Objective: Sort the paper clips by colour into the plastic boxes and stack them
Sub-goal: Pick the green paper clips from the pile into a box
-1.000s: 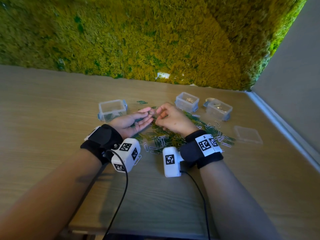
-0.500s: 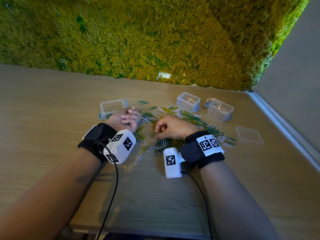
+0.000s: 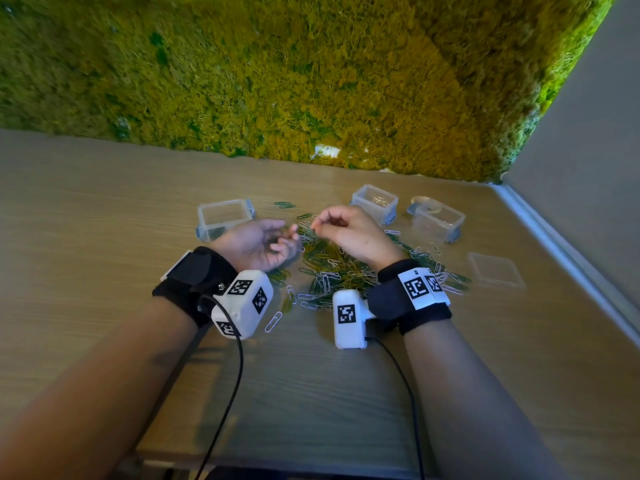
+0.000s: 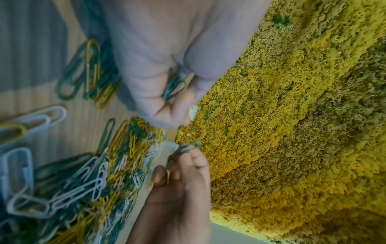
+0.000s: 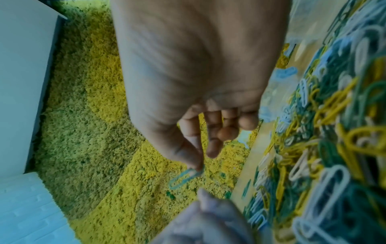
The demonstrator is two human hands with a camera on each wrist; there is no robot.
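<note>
While the mixed heap of paper clips [image 3: 341,271] is lying in the middle of the surface [image 3: 104,220], the person is working through the picking step. The right hand [image 3: 349,233] is pinching one green clip [image 4: 188,148] between thumb and forefinger, its grip narrow, just beside the left hand [image 3: 259,244]. That left hand is lying palm up with fingers curled, and the left wrist view is showing a few green clips [image 4: 173,85] cupped in its grip.

The next move, as I judge it, is calling for passing the pinched clip into the cupped palm, or carrying it to the box meant for green, without tipping out what is already gathered.

Three clear plastic boxes are standing open beyond the heap. The left box [image 3: 225,216] is sitting just behind the left hand; its contents are hard to make out. The middle box [image 3: 375,202] and the right box [image 3: 436,220] are each holding a few pale clips, I think. A flat clear lid [image 3: 495,270] is lying apart at the right. Stacking is not yet begun.
</note>
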